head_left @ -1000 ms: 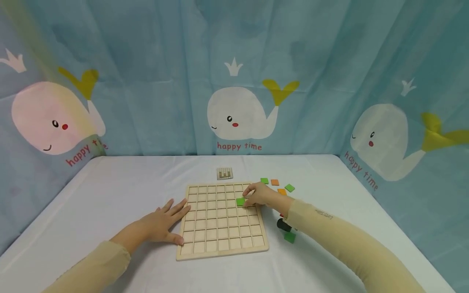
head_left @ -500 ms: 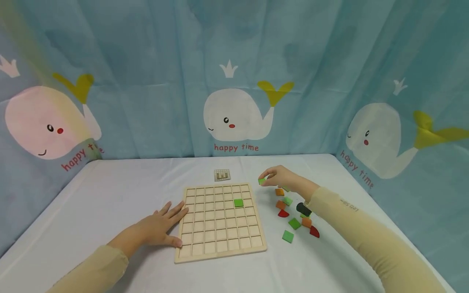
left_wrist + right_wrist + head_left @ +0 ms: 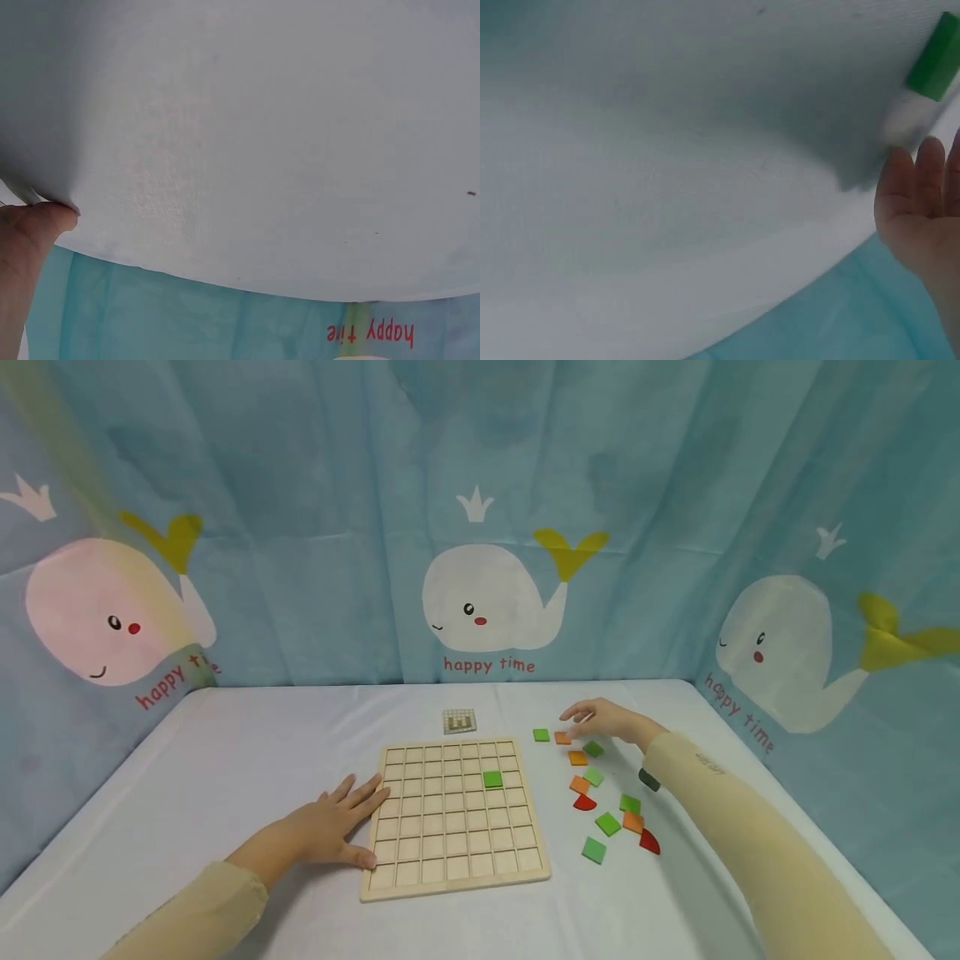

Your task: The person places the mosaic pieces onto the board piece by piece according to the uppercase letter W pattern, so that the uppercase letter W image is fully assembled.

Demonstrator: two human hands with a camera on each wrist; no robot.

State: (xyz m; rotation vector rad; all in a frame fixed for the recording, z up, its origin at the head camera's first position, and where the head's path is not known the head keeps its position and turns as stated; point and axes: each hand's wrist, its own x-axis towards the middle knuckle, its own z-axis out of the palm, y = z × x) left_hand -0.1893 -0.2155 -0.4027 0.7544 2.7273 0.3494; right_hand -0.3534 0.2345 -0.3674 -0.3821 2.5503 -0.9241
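My left hand (image 3: 330,822) rests with spread fingers on the left edge of a wooden grid board (image 3: 431,893). One green square tile (image 3: 492,779) lies in a cell in the board's upper right part. Beyond the board's far right corner, my right hand (image 3: 606,720) hovers with loosely bent fingers close to an orange tile (image 3: 562,738); no grip on it shows. Another green tile (image 3: 541,735) lies just left of that. In the right wrist view, the fingers (image 3: 928,176) appear relaxed beside a green tile (image 3: 935,56).
Several green and orange tiles, among them a green one (image 3: 608,824), lie scattered right of the board with red quarter-round pieces (image 3: 650,842). A small patterned card (image 3: 459,721) lies behind the board. A blue whale-print curtain (image 3: 315,568) surrounds the white table (image 3: 247,752).
My right hand left the green tile on the board and moved right to the green tile beyond the corner. It now sits farther right, off that tile. My left hand stayed put.
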